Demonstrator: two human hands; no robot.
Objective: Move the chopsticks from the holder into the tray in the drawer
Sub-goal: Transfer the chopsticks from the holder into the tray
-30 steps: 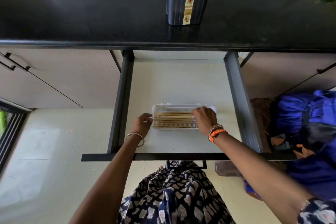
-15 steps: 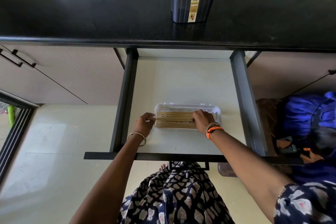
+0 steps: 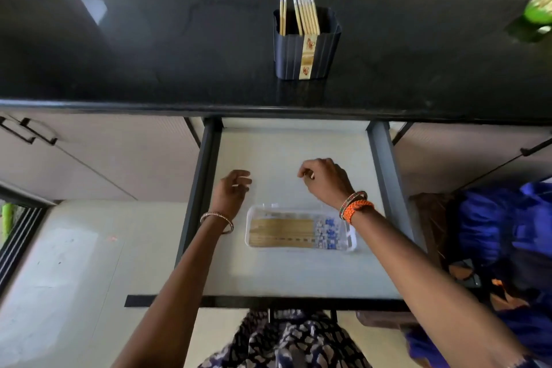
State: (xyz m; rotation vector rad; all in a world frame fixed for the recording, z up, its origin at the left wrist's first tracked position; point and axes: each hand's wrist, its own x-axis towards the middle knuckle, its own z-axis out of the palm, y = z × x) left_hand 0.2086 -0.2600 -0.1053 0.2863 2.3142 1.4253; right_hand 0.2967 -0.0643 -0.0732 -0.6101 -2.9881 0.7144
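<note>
A dark ribbed holder stands on the black counter with several chopsticks upright in it. In the open drawer a clear plastic tray holds several chopsticks lying flat, blue-patterned ends to the right. My left hand hovers above the drawer, up and to the left of the tray, fingers loosely curled, holding nothing. My right hand hovers beyond the tray's far edge, fingers curled, with nothing visible in it.
The black counter runs across the top, with a green object at the far right. Cabinet doors with handles flank the drawer. A person in blue clothing crouches at the right of the drawer.
Both hands have let go of the tray and risen away from it toward the counter. The view has tilted up, showing the holder's chopsticks fully.
</note>
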